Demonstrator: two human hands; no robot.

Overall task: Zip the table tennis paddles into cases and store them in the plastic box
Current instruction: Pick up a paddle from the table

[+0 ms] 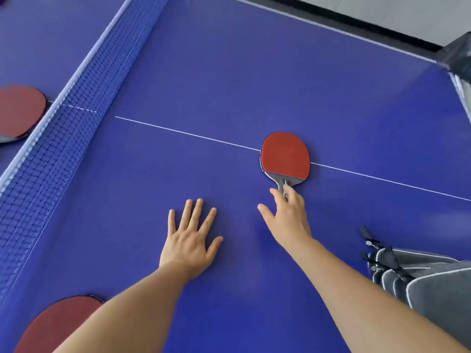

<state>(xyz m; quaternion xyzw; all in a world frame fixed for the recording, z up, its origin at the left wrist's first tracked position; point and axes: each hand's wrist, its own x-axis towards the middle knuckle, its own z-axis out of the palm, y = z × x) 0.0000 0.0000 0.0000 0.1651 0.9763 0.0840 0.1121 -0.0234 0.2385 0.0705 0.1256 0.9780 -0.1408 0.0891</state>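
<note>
Paddles lie scattered on the blue worktop (pixel 229 72), none yet in a case, so the job looks to be at its start. One paddle (pixel 285 156) rests red face up across the white centre line, handle toward the person, which puts the grip within easy reach. The right hand (pixel 286 215) is stretched out over that handle, fingertips touching or just above it; the fingers are loosely spread and not yet curled round it, so it holds nothing. The left hand (pixel 190 240) lies flat on the worktop with fingers splayed, likely as a prop while the body leans forward.

A second paddle (pixel 21 110) sits beyond the net (pixel 63 138), well apart, and a third (pixel 58 324) lies at the near edge, partly hidden under the left forearm. Grey cases (pixel 428 284) with dark zip pulls are heaped at the right, near the right arm, handy for the next step. No plastic box is clearly in view.
</note>
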